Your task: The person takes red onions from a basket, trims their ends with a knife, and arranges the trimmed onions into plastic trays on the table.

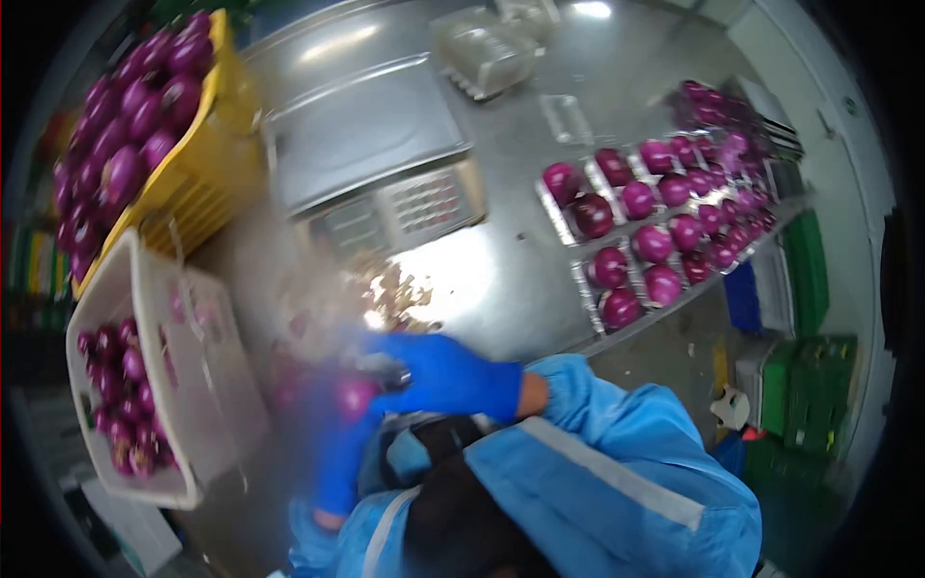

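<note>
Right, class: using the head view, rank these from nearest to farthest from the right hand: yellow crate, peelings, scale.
1. Peelings, just beyond the right hand.
2. Scale, behind the peelings.
3. Yellow crate, at far left.

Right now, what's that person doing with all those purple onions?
A person in blue gloves has a red onion at their left hand and right hand; blur hides the exact grip. Something dark and shiny by the right hand is too blurry to name. On the metal table, dry flakes, probably onion skin, lie near a weighing scale. More red onions fill a yellow crate and a white crate; others sit in trays.
</note>
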Tool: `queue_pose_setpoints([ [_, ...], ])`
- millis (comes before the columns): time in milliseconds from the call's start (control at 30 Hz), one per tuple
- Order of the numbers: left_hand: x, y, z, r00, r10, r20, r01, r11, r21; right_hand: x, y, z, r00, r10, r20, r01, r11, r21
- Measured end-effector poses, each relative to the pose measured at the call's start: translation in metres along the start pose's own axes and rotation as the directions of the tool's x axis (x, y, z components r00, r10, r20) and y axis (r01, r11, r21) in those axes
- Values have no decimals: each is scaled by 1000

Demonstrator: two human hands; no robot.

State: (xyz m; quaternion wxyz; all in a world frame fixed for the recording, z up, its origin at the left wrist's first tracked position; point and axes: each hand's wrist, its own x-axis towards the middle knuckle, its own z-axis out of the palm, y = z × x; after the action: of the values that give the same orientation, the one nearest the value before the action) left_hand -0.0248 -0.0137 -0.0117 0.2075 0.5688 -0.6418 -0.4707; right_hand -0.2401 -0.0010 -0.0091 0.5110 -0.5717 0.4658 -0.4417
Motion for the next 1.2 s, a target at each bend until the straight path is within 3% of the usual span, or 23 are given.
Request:
queue_pose_setpoints([
  [100,11,23,22,969,244,29,-241,968,-65,13,6,-10,961,219,170,-198,971,-131],
  [200,32,33,46,988,150,-30,-151,987,-49,14,28,-25,975,205,87,-206,979,-5],
  [233,38,42,54,980,196,-28,-198,974,-113,20,38,-31,993,-46,-112,51,998,34],
  [300,41,68,58,975,221,13,-218,970,-106,20,34,-86,919,392,-35,-364,881,301],
  [333,43,76,60,973,229,29,-225,969,-104,23,45,-116,863,488,-131,-442,854,275],
  [367,48,70,56,934,351,64,-351,936,-12,25,33,-151,838,469,-281,-391,873,290],
  [400,50,62,51,949,304,86,-300,952,-59,32,54,-171,793,340,-506,-32,852,523],
  [433,50,52,46,960,257,109,-246,964,-104,37,51,-227,714,447,-539,-353,895,275],
  [467,48,47,43,970,205,131,-186,972,-145,40,103,-273,752,257,-607,25,909,416],
  [500,45,51,40,985,136,107,-112,973,-200,39,110,-314,604,283,-745,-100,954,281],
  [533,45,52,40,986,107,130,-77,974,-212,40,107,-340,576,64,-815,-82,996,20],
  [567,42,52,36,990,69,127,-40,975,-218,42,110,-369,635,-8,-772,-132,984,-119],
  [600,35,51,30,995,15,102,8,976,-216,40,136,-411,713,77,-697,-281,942,-184],
  [633,34,55,27,994,66,89,-52,988,-143,46,150,-441,739,256,-623,-441,883,-161],
  [667,29,58,19,990,132,46,-123,978,-166,77,185,-458,794,265,-547,-403,903,-147],
  [900,3,78,-52,995,49,-84,-58,992,-113,17,312,-603,710,461,-532,-517,855,51],
  [933,-3,83,-68,992,50,-117,-61,994,-96,17,294,-589,571,307,-762,-672,708,-219],
  [1000,-18,108,-115,964,-35,-263,36,999,-4,10,258,-569,566,84,-820,-691,592,-416],
  [1033,-25,115,-138,930,-117,-349,121,993,-10,9,238,-553,599,30,-800,-600,678,-424],
  [1100,-25,96,-174,689,-37,-723,-100,984,-145,9,201,-516,639,-92,-764,-389,818,-424],
  [1133,-18,97,-201,597,-63,-800,-47,993,-112,11,184,-489,676,-17,-737,-366,860,-356],
  [1167,-20,48,-252,632,106,-768,-164,986,1,12,164,-459,711,55,-701,-349,893,-284],
  [1200,-7,52,-282,665,120,-738,-161,987,15,11,148,-430,743,122,-658,-336,918,-209],
])
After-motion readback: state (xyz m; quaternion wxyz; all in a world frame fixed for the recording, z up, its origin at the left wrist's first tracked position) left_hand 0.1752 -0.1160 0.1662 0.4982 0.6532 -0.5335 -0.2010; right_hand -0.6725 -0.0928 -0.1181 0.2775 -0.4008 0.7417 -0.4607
